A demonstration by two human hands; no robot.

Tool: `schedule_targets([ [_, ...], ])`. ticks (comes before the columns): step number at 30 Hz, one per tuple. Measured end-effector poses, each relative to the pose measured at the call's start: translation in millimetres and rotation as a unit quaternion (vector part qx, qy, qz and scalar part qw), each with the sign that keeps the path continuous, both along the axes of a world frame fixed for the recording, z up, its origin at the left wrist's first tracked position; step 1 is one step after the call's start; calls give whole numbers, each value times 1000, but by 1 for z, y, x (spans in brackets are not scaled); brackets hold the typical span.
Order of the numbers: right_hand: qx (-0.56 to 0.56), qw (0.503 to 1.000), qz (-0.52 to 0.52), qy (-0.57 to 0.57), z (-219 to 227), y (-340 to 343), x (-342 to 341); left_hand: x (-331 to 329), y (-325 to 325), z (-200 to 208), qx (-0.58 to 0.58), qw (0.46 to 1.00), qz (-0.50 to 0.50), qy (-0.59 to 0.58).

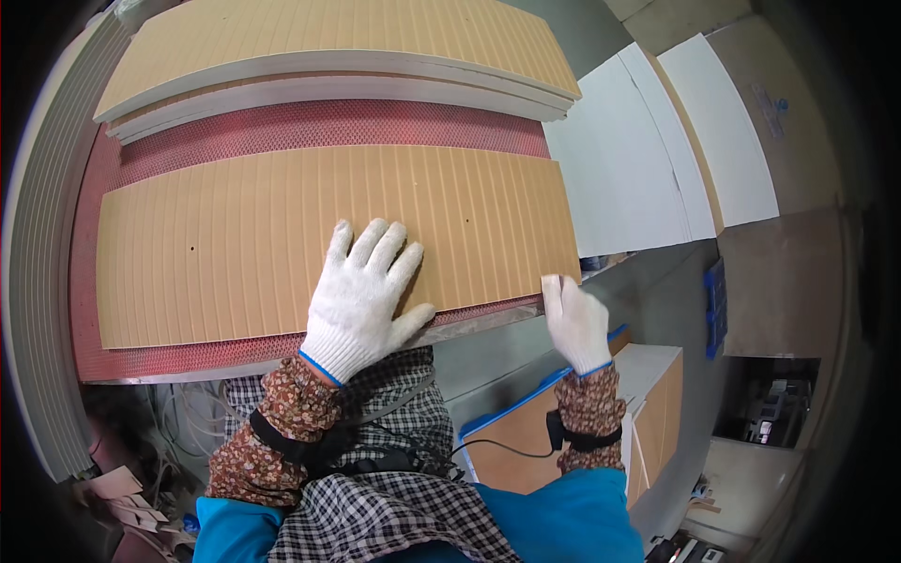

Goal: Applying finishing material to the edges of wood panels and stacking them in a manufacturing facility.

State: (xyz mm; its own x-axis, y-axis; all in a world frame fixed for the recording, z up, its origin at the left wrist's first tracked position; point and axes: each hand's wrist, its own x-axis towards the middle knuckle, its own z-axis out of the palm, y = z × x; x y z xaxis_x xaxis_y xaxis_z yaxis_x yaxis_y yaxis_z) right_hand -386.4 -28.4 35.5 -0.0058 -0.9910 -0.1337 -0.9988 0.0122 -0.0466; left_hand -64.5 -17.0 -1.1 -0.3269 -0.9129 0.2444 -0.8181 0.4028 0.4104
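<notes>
A long tan board [253,235] with parallel grooves across it and small dark holes lies on a red mesh-covered table [310,122]. My left hand [361,296], in a white knit glove with a blue cuff edge, rests flat on the board's near half, fingers stretched out. At the board's near right corner, my gloved right hand [574,324] is closed, fingertips at the edge. A bit of something brownish shows between its fingers, too small to name.
Beyond the board, similar boards [338,38] with white edges are stacked. White panels [629,150] stand to the right. Long grey panels [56,235] line the left side. Below right are a blue-edged tan panel [516,441] and another stack [662,403]. Hoses hang under the table.
</notes>
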Motion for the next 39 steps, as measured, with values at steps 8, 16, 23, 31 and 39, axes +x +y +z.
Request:
schedule_targets([
  [8, -23, 999, 41, 0, -12, -142, 22, -2, -1, 4, 18, 1000, 0, -10],
  [16, -44, 988, 141, 48, -29, -227, 18, -2, 0, 8, 13, 1000, 0, 7],
  [23, -14, 999, 41, -19, -9, -148, 28, 2, 2, -2, -16, 1000, -3, 21],
  [31, 35, 998, -38, -20, 4, -42, 27, 3, 1, -1, -18, 1000, -5, 9],
  [39, 13, 1000, 15, 7, 9, -53, 31, 1, -1, -1, -16, 1000, -4, 12],
])
